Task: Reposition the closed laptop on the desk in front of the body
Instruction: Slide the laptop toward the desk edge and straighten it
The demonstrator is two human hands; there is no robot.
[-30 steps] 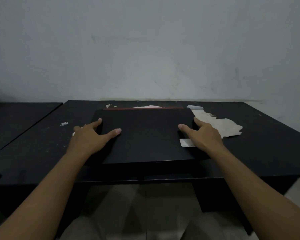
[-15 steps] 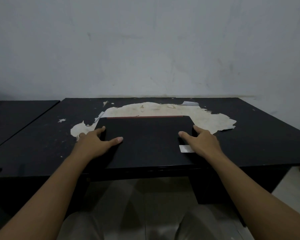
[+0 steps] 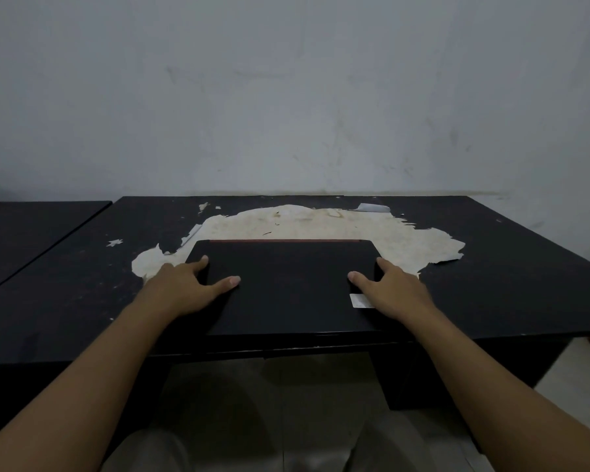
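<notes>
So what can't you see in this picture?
Head view only:
- Fingers of the left hand and right hand: curled round the laptop sides, so the grip underneath is hidden.
- White sticker: partly under the right hand, too small to read.
- Laptop's near edge: lost in the dark against the desk.

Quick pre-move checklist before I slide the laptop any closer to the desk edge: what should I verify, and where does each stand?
1. Laptop lid closed: ok.
2. Left hand on the laptop's left edge, thumb on top: ok.
3. Right hand on the right edge, thumb on top: ok.
4. Near edge of the laptop against the desk front edge: at or close to it, overhang cannot tell.
5. Laptop lying flat: ok.
6. Peeled patch behind the laptop, loose flakes under it: cannot tell.
</notes>
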